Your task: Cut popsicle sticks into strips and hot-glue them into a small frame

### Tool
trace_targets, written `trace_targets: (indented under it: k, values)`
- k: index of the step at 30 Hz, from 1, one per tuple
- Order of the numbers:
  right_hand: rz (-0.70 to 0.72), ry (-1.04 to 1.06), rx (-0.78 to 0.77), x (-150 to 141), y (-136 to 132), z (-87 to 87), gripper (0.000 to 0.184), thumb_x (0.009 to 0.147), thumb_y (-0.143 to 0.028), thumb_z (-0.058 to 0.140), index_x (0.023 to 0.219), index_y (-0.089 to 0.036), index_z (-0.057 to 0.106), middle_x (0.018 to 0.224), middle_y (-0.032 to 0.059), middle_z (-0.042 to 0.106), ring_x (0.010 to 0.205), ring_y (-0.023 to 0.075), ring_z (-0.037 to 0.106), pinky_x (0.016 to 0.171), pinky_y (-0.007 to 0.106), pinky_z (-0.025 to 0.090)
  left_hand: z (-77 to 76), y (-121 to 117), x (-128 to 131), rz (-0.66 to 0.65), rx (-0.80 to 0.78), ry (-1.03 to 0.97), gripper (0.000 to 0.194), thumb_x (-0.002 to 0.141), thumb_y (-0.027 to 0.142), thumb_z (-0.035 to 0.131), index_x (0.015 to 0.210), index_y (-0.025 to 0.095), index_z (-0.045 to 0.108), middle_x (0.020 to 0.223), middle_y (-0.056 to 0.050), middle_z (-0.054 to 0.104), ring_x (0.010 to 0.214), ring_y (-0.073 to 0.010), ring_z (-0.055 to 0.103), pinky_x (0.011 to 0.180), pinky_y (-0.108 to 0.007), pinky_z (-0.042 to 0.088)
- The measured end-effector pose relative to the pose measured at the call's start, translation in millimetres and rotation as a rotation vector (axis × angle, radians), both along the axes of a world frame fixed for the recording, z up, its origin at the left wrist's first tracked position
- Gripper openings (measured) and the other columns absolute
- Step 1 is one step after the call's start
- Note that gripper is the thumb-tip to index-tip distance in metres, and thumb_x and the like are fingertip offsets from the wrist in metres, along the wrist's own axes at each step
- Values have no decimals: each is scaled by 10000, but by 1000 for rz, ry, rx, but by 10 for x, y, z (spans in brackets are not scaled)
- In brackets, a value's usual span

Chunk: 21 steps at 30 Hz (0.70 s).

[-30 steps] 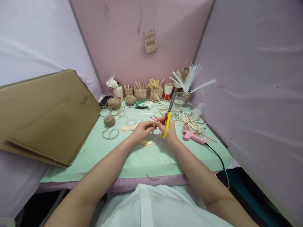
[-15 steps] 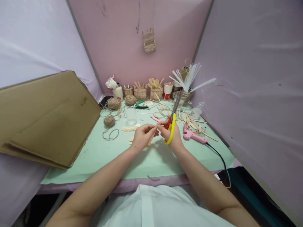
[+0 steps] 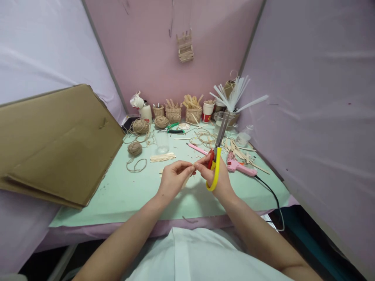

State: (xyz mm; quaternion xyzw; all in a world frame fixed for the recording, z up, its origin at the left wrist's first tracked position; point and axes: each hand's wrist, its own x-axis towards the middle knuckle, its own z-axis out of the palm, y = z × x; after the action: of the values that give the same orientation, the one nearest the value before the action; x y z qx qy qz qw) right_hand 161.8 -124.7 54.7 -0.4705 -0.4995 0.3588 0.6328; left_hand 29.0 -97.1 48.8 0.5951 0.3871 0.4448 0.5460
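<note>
My right hand point(image 3: 218, 177) grips a pair of scissors point(image 3: 217, 154) with yellow and red handles, blades pointing up and away. Its fingertips meet those of my left hand point(image 3: 174, 179) over the green table mat point(image 3: 140, 191). My left hand pinches a small wooden stick piece point(image 3: 187, 176), mostly hidden by the fingers. Both hands hover above the mat near its middle. A bundle of wooden sticks point(image 3: 163, 157) lies just beyond my left hand.
A large cardboard sheet point(image 3: 55, 144) leans at the left. A pink glue gun point(image 3: 238, 166) with a black cord lies at the right. Twine balls point(image 3: 135, 148), stick-filled baskets point(image 3: 193, 113), cups, pliers point(image 3: 172, 129) and scattered sticks crowd the back.
Both hands have drawn back toward me and a little to the right, still together. The scissors have tilted more upright. The stick piece stays pinched between the fingers.
</note>
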Motion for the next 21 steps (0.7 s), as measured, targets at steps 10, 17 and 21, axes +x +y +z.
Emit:
trace_targets:
  k: [10,17,21]
  values:
    - [84,-361,-146,181,-235,-16,228,783,-377,581,769,-226,410,695,-37,491,582,122,445,535,263,363,9,-115,-104,84,-145,-145,217,644,343,732,743,160,672,683,-40,701,672,-177,663,702,-319,538]
    - [247,-729,-327,332,-620,-46,303,751,-351,614,777,-244,332,655,-65,418,562,125,349,506,245,288,14,-207,-101,107,-256,-268,192,625,303,746,726,166,656,656,-22,685,658,-169,661,721,-344,546]
    - [236,-788,-394,299,-749,-57,333,740,-395,614,785,-247,319,680,-53,471,552,129,369,500,242,289,34,-314,-21,92,-289,-331,158,635,287,739,695,164,659,661,-14,675,645,-149,649,716,-324,545]
